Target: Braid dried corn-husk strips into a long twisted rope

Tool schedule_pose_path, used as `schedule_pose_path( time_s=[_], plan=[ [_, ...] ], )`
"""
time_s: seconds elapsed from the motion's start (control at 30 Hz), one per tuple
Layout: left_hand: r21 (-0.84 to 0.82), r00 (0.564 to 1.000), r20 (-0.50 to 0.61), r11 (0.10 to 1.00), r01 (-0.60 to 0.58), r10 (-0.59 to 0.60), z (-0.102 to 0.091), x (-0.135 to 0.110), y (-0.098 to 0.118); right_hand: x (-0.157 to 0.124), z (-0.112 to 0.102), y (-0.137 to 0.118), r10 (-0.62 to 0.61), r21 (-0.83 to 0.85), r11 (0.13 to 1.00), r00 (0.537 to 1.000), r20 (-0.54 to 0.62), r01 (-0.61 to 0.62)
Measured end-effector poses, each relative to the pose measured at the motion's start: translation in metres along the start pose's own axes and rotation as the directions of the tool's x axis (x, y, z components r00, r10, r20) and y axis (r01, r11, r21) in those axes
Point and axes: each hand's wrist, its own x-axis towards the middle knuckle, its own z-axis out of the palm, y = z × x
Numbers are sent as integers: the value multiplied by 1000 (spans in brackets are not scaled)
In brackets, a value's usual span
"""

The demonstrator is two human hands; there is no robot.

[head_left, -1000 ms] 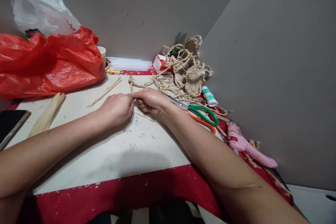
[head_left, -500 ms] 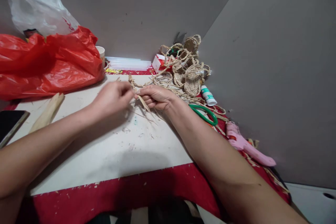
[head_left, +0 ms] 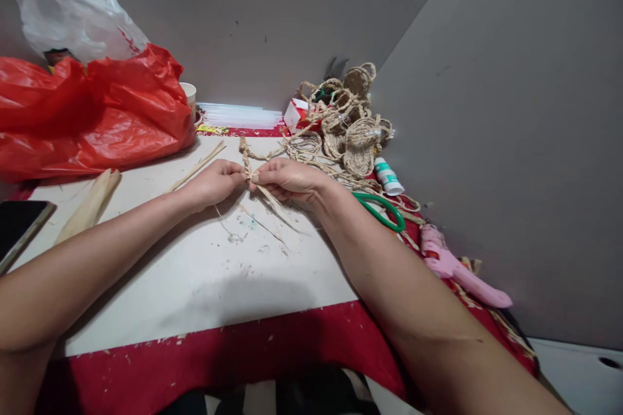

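Observation:
Over the white board [head_left: 195, 279], my left hand [head_left: 217, 183] and my right hand [head_left: 292, 180] meet fingertip to fingertip. Both are closed in a pinch on the working end of a braided straw cord [head_left: 246, 159]. From that point the braid runs away from me and bends toward a pile of coiled braided cord [head_left: 359, 146] at the back right. Loose pale straw strands [head_left: 282, 209] stick out below my right fingers. Which strand each hand pinches is partly hidden by the fingers. A thin straw strip [head_left: 199, 165] lies just behind my left hand.
On the left are a red plastic bag [head_left: 97, 117], a phone [head_left: 22, 227] and a broad dry husk [head_left: 90, 204]. Clear glue sticks [head_left: 241, 117] lie along the back. A green-handled tool [head_left: 382, 211], a small white-and-green bottle [head_left: 388, 176] and a pink glue gun [head_left: 460, 266] line the right side.
My left hand, blurred earlier, has come slightly lower and now pinches at the braid beside my right fingers. The straw strip behind it shows more. My right hand has barely moved.

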Motion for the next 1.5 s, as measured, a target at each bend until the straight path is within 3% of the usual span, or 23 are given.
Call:
schedule_pose_path(
  time_s=[0.13,0.23,0.43,0.67,0.87,1.03,1.1,1.17,1.23,1.3,1.4,1.5],
  plan=[
    [61,999,18,997,-48,47,-4,5,-4,-3,-1,-1,-37,-252,967,998,-56,22],
    [37,999,48,999,9,-11,-2,5,-3,-4,2,-4,-29,-396,918,993,-114,-18],
    [-116,992,88,988,102,-92,0,1,3,-5,9,-10,-148,-621,783,976,-161,16],
    [-123,993,20,986,114,-113,1,-1,3,-17,11,-24,-118,-734,672,965,-236,-98],
    [-232,991,11,964,132,-133,5,-5,2,-21,32,-26,-127,-752,659,982,-142,-24],
    [-296,992,25,947,123,-121,7,-6,1,-14,45,-16,-208,-882,470,966,-153,-38],
    [-282,991,23,950,136,-135,6,-6,1,-15,46,-17,-227,-909,416,968,-106,-2],
    [-273,989,22,951,146,-145,6,-6,2,-22,43,-22,-172,-900,427,985,16,89],
    [-262,990,23,954,144,-142,6,-7,2,-33,38,-31,-79,-838,519,986,149,168],
    [-244,991,20,961,130,-129,7,-7,2,-42,31,-41,-77,-746,642,983,169,178],
    [-199,996,-5,976,90,-92,10,-6,-2,-40,23,-56,-246,-636,754,968,-45,162],
    [-159,996,-59,985,64,-74,14,-5,-7,-10,23,-66,-337,-658,744,914,-224,113]
  ],
)
